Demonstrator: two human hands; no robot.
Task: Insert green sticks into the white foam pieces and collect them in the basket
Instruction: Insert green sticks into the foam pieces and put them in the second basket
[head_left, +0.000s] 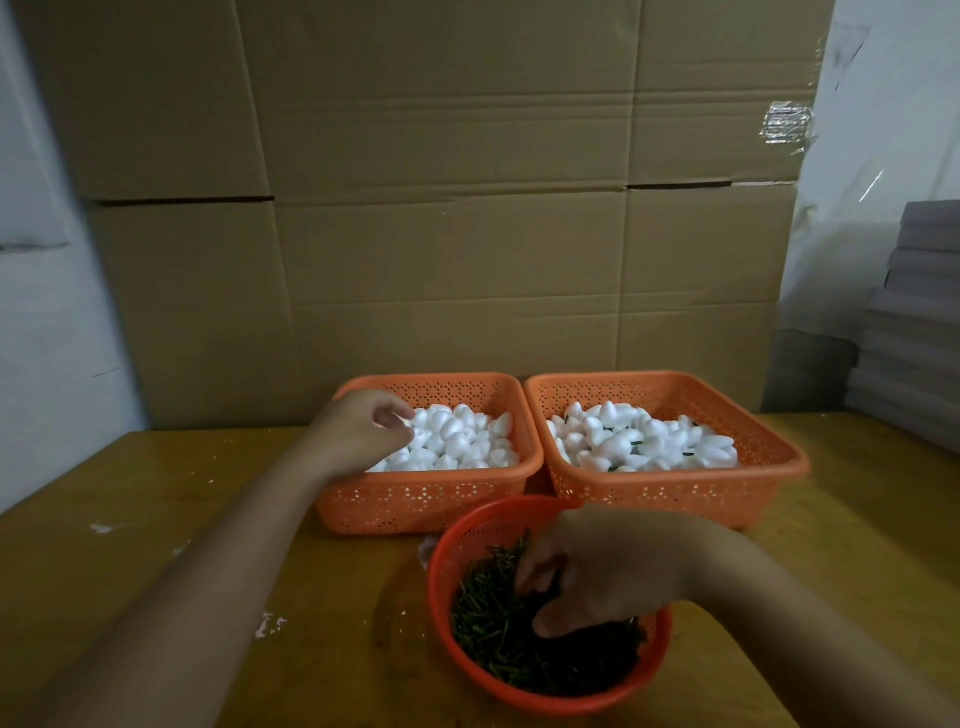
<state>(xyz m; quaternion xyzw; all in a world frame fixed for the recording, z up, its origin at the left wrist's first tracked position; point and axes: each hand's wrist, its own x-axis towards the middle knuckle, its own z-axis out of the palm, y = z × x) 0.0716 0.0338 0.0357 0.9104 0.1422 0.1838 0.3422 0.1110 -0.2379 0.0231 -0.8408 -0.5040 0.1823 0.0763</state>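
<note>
Now, both hands are down in their baskets.
Left hand: reaches into the left basket, my fingers curled down onto the plain foam pieces; whether one is pinched yet I cannot tell.
Right hand: dips into the round basket, fingertips curled among the green sticks; they seem to close on a stick or two, though the fingertips are dark and I cannot be sure.
Right basket: just beside the left one, holding foam pieces with bits of green showing between them, so I judge this is where finished ones collect.
Table: wooden, with white crumbs scattered near my left forearm.
Backdrop: a cardboard wall stands behind the baskets.
Risk, sticks: I may lift a clump instead of one, because they lie tangled.
Risk, foam: a hard pinch could crumble it; the crumbs suggest it sheds.
Risk, mixing: a plain piece dropped in the right basket would hide among the finished ones.
</note>
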